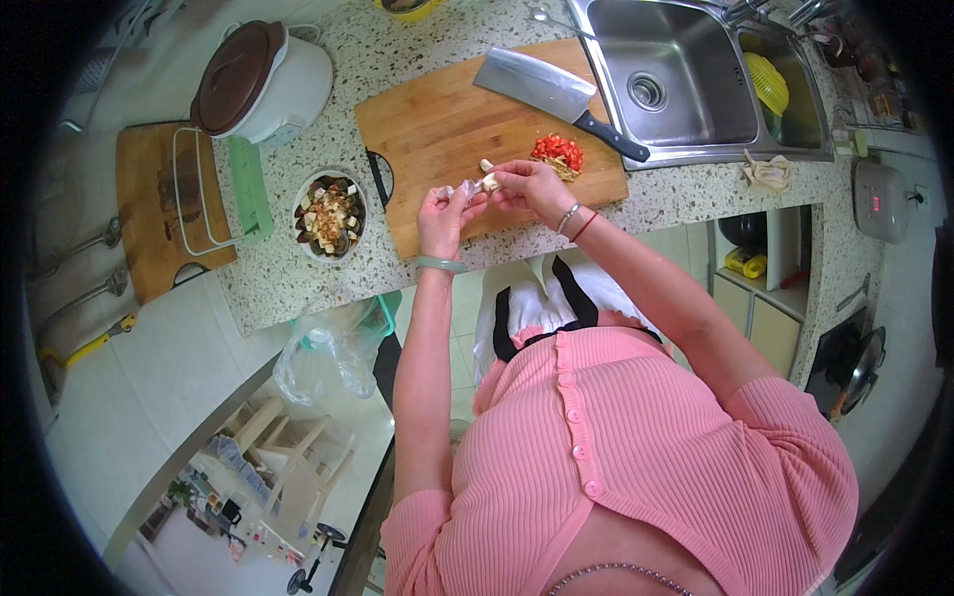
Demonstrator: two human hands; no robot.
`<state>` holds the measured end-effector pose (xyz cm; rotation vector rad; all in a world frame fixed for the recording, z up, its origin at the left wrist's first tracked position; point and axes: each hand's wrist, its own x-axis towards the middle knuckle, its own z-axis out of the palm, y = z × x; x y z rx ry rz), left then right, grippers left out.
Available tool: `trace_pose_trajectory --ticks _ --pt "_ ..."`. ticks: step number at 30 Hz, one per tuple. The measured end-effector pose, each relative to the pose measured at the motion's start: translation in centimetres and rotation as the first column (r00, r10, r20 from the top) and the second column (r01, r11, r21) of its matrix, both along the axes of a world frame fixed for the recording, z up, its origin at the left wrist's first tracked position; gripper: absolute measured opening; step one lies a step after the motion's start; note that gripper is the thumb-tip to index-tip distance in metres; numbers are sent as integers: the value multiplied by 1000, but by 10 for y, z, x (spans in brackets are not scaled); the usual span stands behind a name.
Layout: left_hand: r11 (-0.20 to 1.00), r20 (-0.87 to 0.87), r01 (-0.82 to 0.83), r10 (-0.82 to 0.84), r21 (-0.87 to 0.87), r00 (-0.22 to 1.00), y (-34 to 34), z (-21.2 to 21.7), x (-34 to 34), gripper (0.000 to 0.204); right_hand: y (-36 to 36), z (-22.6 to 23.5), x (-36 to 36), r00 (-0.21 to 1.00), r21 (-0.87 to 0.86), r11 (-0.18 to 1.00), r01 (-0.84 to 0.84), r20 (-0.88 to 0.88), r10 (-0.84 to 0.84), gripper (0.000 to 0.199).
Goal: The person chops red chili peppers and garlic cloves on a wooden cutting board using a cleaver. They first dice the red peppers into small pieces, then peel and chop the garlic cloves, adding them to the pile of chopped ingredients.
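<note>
Over the near edge of a wooden cutting board [437, 119], my two hands meet with fingers pinched. My left hand [449, 217] grips garlic with pale, pinkish papery skin [462, 190]. In the fingertips of my right hand [533, 191] is a whitish garlic clove [490, 183], touching the papery piece. Another small pale clove [486, 165] shows just beyond the fingers. Chopped red pepper [558, 151] lies in a pile to the right, with thin yellowish shreds [566, 172] beside it. A cleaver [537, 84] with a black handle rests flat across the board's far right.
Left of the board stands a white bowl [297, 219] of dark and pale chopped pieces. A white cooker [288, 94] with a brown lid is behind it, near a green rack [248, 189]. A steel sink [676, 60] adjoins the board. A plastic bag [328, 358] hangs below the counter.
</note>
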<state>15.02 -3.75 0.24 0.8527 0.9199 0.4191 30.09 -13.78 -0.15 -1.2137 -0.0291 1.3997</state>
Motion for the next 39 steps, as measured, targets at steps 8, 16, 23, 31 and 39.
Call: trace_pose_trajectory --ticks 8,16,23,31,39 --pt "992 9 76 -78 99 997 -3 -3 0 21 3 0 -1 999 39 999 31 14 -31 24" --pt "989 -62 102 -95 111 994 -8 -4 6 19 8 3 -5 985 17 1000 5 172 -8 26" --pt "964 -123 124 -97 234 988 -8 0 6 14 9 0 -7 943 62 998 -28 333 6 24" --pt "904 -160 154 -97 399 982 -12 -3 5 10 9 7 -7 992 20 1000 9 125 -11 24" --pt "982 -20 1 3 187 1000 -12 -16 3 11 10 3 -15 993 35 998 55 107 -59 20"
